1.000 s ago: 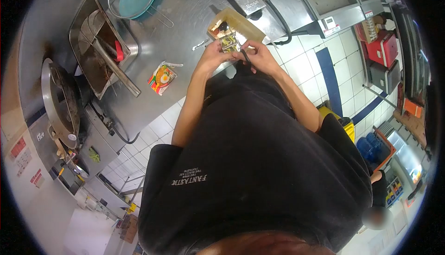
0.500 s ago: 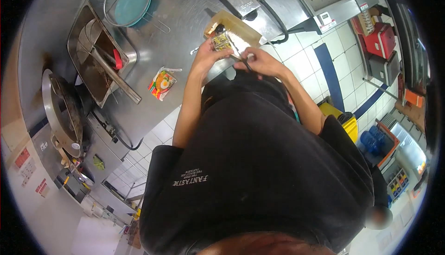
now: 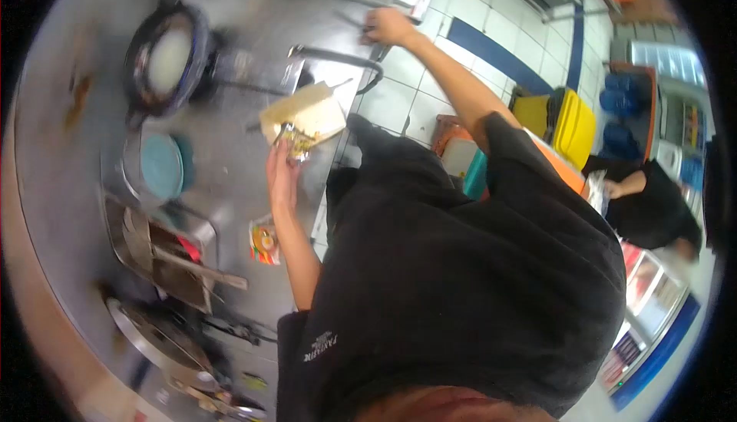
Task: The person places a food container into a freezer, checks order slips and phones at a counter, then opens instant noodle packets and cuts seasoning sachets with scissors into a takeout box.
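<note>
My left hand (image 3: pixel 282 173) grips a small bunch of shiny seasoning sachets (image 3: pixel 302 148) over the near side of an open brown paper food box (image 3: pixel 322 111). At the upper middle, my right arm is stretched out to the far corner of the steel counter. My right hand (image 3: pixel 388 28) is curled there around what looks like dark scissors (image 3: pixel 351 19), smeared by motion. A colourful instant noodle packet (image 3: pixel 265 242) with an egg picture lies on the counter beside my left forearm.
Left on the steel counter (image 3: pixel 238 146) are a pan with whitish liquid (image 3: pixel 170 61), a teal bowl (image 3: pixel 163 165) and a sink (image 3: pixel 207 234) holding utensils. A black curved handle (image 3: pixel 338 55) lies behind the box. At right are a yellow bin (image 3: pixel 574 129) and another person (image 3: pixel 649 203).
My right hand has left the sachets and reached out to the counter's far corner. My left hand still holds the sachets by the box. The view has turned, showing the pan and another person.
</note>
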Available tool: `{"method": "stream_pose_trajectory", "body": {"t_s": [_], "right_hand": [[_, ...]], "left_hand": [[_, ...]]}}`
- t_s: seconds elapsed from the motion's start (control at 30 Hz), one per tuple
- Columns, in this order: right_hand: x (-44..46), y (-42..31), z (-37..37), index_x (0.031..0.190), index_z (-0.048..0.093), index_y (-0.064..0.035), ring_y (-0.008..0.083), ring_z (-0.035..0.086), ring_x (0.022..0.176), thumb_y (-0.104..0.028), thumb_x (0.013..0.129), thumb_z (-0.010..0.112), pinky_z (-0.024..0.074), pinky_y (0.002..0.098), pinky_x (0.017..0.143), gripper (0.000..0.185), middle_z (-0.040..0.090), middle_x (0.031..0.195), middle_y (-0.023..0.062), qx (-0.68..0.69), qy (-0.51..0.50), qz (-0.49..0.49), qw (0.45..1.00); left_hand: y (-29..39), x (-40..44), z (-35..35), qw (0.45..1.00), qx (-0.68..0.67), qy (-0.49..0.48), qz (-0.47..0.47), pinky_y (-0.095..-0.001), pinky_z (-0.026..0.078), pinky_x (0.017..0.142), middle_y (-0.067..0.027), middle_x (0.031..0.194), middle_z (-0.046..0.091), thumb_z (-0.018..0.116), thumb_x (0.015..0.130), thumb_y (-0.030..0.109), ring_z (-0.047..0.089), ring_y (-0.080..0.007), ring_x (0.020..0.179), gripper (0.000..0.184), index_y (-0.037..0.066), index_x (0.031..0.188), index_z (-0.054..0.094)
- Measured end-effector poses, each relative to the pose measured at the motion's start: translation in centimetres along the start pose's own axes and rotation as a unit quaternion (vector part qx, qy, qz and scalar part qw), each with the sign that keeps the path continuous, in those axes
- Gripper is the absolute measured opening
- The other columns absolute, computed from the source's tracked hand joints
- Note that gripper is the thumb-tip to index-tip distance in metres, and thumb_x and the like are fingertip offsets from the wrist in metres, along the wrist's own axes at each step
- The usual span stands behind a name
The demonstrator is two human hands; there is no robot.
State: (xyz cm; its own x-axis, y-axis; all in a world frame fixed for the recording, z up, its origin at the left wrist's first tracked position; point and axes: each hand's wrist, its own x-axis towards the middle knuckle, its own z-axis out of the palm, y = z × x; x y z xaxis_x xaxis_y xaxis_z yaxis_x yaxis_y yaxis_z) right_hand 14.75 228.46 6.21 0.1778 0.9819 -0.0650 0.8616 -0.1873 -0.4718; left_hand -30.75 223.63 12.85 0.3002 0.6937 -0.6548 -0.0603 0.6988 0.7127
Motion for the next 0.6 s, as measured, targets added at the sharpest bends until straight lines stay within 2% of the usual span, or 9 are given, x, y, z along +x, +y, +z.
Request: {"method": "stream_pose_trajectory", "body": {"t_s": [0.07,0.13,0.2,0.27,0.3,0.37,0.43,0.57,0.6], "right_hand": [[1.4,-3.1,0.0,0.085,0.083,-0.0104,0.0322,0.073,0.076,-0.038,0.072,0.087,0.0589,0.0458,0.074,0.031,0.075,0.080,0.0144,0.087,-0.091,0.050,0.991],[3.0,-2.8,3.3,0.090,0.081,-0.0097,0.0351,0.074,0.082,-0.030,0.067,0.087,0.0593,0.0471,0.077,0.032,0.076,0.085,0.0163,-0.014,0.016,-0.031,0.999],[3.6,-4.3,2.0,0.102,0.079,-0.0098,0.0367,0.074,0.094,-0.023,0.065,0.085,0.0594,0.0465,0.084,0.040,0.076,0.097,0.0195,0.076,-0.122,0.066,0.987],[1.0,-7.1,-1.2,0.112,0.078,-0.0087,0.0362,0.076,0.093,-0.024,0.075,0.081,0.0606,0.0478,0.085,0.041,0.077,0.108,0.0193,0.138,-0.048,0.135,0.980],[2.2,-6.3,2.6,0.105,0.079,-0.0088,0.0372,0.076,0.089,-0.027,0.080,0.079,0.0610,0.0483,0.083,0.032,0.078,0.100,0.0182,0.126,0.111,0.114,0.979],[-2.2,-9.2,-0.6,0.081,0.072,-0.0055,0.0381,0.072,0.077,-0.031,0.087,0.076,0.0565,0.0471,0.071,0.026,0.074,0.077,0.0173,0.288,0.292,0.192,0.892],[-6.0,-10.3,0.0,0.079,0.067,-0.0036,0.0353,0.069,0.068,-0.031,0.090,0.074,0.0527,0.0450,0.064,0.030,0.071,0.074,0.0175,0.328,0.421,0.210,0.819],[-15.8,-16.5,3.2,0.083,0.066,-0.0048,0.0293,0.070,0.065,-0.027,0.092,0.072,0.0537,0.0420,0.063,0.024,0.073,0.074,0.0159,0.406,0.409,0.236,0.782],[-17.3,-17.8,4.7,0.086,0.068,-0.0052,0.0295,0.072,0.067,-0.026,0.092,0.071,0.0553,0.0423,0.065,0.022,0.073,0.075,0.0149,0.381,0.332,0.222,0.834]], "left_hand": [[0.0,0.7,-0.2,0.997,0.071,0.010,0.003,-0.0388,0.051,0.098,-0.0060,0.132,0.066,0.064,0.107,0.038,0.064,-0.0186,0.116,0.046,0.007,0.140,0.059],[1.4,0.1,1.8,0.998,0.067,0.004,0.003,-0.0427,0.049,0.100,-0.0075,0.134,0.063,0.061,0.108,0.035,0.061,-0.0198,0.118,0.043,0.006,0.140,0.059],[1.3,0.6,1.5,0.996,0.084,-0.004,-0.002,-0.0417,0.047,0.103,-0.0075,0.136,0.062,0.060,0.109,0.034,0.061,-0.0207,0.119,0.044,0.005,0.142,0.057],[0.8,1.5,0.4,0.997,0.070,-0.035,0.014,-0.0415,0.048,0.101,-0.0079,0.137,0.061,0.061,0.108,0.035,0.061,-0.0211,0.119,0.046,0.005,0.143,0.056],[0.4,1.9,-1.4,0.995,0.082,-0.056,0.008,-0.0415,0.048,0.101,-0.0079,0.137,0.061,0.061,0.108,0.035,0.061,-0.0211,0.119,0.046,0.005,0.143,0.056],[0.2,3.6,-2.5,0.995,0.072,-0.060,0.018,-0.0320,0.053,0.089,-0.0074,0.128,0.065,0.058,0.110,0.035,0.064,-0.0170,0.108,0.043,0.003,0.139,0.058],[0.7,3.4,-1.8,0.993,0.079,-0.083,0.011,-0.0309,0.054,0.085,-0.0076,0.123,0.066,0.058,0.110,0.034,0.065,-0.0167,0.102,0.042,0.002,0.138,0.058],[0.8,6.3,-4.9,0.988,0.091,-0.125,-0.005,-0.0287,0.054,0.080,-0.0100,0.128,0.065,0.060,0.109,0.034,0.066,-0.0189,0.103,0.048,0.000,0.142,0.056],[0.7,6.8,-5.3,0.987,0.093,-0.134,-0.004,-0.0287,0.054,0.080,-0.0100,0.128,0.065,0.060,0.109,0.034,0.066,-0.0189,0.103,0.048,0.000,0.142,0.056]]}}
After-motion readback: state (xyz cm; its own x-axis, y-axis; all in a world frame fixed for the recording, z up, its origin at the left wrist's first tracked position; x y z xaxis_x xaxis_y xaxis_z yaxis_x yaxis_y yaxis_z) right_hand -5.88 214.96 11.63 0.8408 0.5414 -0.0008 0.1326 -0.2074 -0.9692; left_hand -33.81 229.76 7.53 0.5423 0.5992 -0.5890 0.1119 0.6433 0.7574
